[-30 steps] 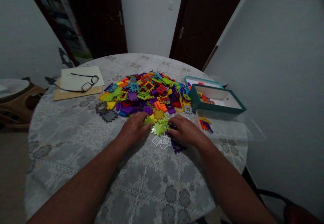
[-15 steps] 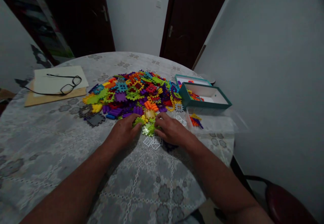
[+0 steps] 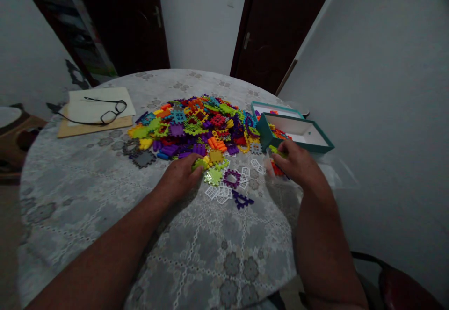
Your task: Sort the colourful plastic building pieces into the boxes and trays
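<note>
My left hand (image 3: 182, 174) rests on the table at the near edge of a heap of coloured plastic building pieces (image 3: 192, 127), its fingers closed on a lime-green piece (image 3: 199, 163). My right hand (image 3: 293, 160) is closed on a small yellow-green piece (image 3: 276, 150), held above a clear plastic box (image 3: 269, 167) with orange pieces in it. Between my hands lie a lime-green square plate (image 3: 213, 176), a purple square frame (image 3: 232, 178) and a dark purple triangular piece (image 3: 242, 200). White window-shaped pieces (image 3: 222, 193) are scattered around them.
A green-edged box (image 3: 298, 134) holding some pieces stands at the right, with its lid (image 3: 277, 110) behind it. Black glasses (image 3: 108, 116) lie on papers (image 3: 77, 96) at the left. Grey square pieces (image 3: 143, 158) lie left of the heap.
My right hand has moved right, from the green pieces to the clear box, carrying a yellow-green piece. The purple frame and triangle now show. My left hand stays by the heap; the view has shifted slightly.
</note>
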`<state>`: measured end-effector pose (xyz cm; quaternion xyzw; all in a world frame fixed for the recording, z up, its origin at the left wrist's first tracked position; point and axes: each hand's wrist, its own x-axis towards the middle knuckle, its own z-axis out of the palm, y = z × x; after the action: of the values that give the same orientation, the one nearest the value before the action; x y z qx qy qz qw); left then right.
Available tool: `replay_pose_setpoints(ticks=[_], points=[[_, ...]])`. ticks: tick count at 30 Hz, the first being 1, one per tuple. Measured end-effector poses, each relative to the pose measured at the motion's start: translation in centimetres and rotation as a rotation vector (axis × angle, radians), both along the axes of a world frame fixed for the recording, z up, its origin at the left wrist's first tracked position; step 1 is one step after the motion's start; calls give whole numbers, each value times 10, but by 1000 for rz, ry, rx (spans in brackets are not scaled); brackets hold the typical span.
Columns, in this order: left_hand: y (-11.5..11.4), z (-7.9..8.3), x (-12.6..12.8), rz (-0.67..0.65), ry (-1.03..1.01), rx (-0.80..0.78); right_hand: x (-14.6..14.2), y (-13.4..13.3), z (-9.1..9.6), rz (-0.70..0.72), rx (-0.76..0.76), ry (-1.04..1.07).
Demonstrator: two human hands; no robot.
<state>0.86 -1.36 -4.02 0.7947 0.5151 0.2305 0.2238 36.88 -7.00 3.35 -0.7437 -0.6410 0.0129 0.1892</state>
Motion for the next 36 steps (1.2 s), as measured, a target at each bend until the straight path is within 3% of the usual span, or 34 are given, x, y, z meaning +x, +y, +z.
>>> replay_pose_setpoints(ticks=[3, 6, 8, 10, 12, 15, 18, 24, 30, 36], points=[[-1, 2, 1, 11, -38, -28, 19, -2, -6, -140, -61, -100], [-2, 5, 1, 44, -86, -24, 21, -2, -9, -171, -23, -206], [-2, 7, 0, 61, -106, -20, 11, -2, -7, -99, 64, -208], [-2, 9, 0, 72, -119, -31, -7, -2, -4, 63, 92, -124], [-1, 11, 0, 88, -125, -54, -27, -5, -2, 268, -3, -15], [-1, 12, 0, 100, -124, -85, -57, -14, 0, 506, -284, 10], [-2, 12, 0, 87, -109, -77, -79, -23, 2, 532, -482, -119], [0, 8, 0, 72, -107, -46, -108, -27, -5, 525, -601, -339], [2, 5, -3, 57, -90, -36, -117, -27, -12, 652, -531, -261], [1, 7, -2, 87, -112, -49, -101, -27, 12, 817, -495, -23]])
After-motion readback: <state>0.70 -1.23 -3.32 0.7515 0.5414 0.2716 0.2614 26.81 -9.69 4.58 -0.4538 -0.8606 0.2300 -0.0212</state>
